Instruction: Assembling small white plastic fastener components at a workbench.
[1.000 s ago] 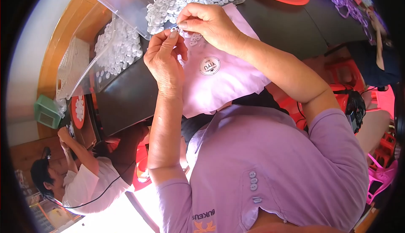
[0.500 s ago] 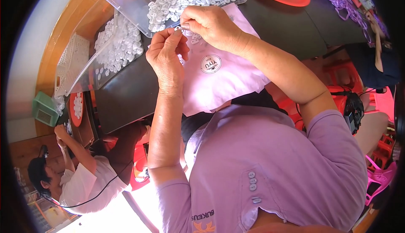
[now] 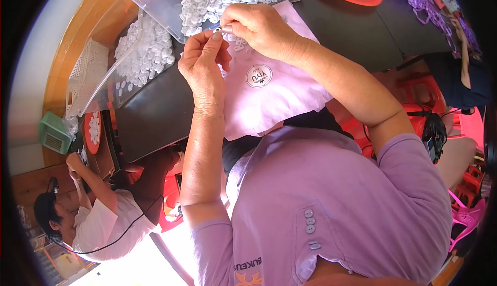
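Steady white plastic piece (image 3: 218,30) between closed left hand (image 3: 204,63) fingers, toward ten o'clock of pink cloth (image 3: 282,97); brace with right hand (image 3: 264,30), cannot tell its grip.

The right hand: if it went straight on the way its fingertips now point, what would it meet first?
Most likely the left hand, at its fingertips, which lie just ahead of the right hand. Anything pinched between them is too small to tell, and depth is unclear.
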A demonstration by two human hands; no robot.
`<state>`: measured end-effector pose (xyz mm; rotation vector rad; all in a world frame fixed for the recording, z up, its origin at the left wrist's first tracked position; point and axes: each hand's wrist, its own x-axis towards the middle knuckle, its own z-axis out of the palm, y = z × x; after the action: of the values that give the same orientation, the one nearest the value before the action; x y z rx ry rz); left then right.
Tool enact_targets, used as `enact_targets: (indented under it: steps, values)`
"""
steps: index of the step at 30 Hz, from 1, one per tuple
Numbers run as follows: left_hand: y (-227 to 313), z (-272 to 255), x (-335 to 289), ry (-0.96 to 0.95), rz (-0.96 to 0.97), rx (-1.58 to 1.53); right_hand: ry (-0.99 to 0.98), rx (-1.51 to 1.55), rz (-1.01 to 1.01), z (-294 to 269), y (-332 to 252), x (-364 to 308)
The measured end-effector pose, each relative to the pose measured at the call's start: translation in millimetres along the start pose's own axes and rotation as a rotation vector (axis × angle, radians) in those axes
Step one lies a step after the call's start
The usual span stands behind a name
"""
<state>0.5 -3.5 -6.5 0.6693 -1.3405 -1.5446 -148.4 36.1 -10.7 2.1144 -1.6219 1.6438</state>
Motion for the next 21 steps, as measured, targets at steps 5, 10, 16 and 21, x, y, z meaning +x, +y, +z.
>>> enact_targets:
  steps: [5, 10, 16, 21]
  values:
    - [0.6, 0.4, -1.0, 0.006, 0.014, 0.014, -0.005, 0.013, -0.003, -0.8, -0.5, -0.1]
    - [0.7, 0.8, -1.4, 0.017, 0.017, 0.03, -0.015, 0.006, 0.003, -0.3, -0.2, -0.5]
    - [-0.7, -0.2, -0.7, 0.019, 0.025, 0.017, -0.01, 0.012, -0.006, -1.3, -0.2, 0.7]
    - [-0.2, -0.4, -1.4, 0.027, 0.02, 0.012, -0.008, 0.02, 0.011, -2.1, -2.2, 1.3]
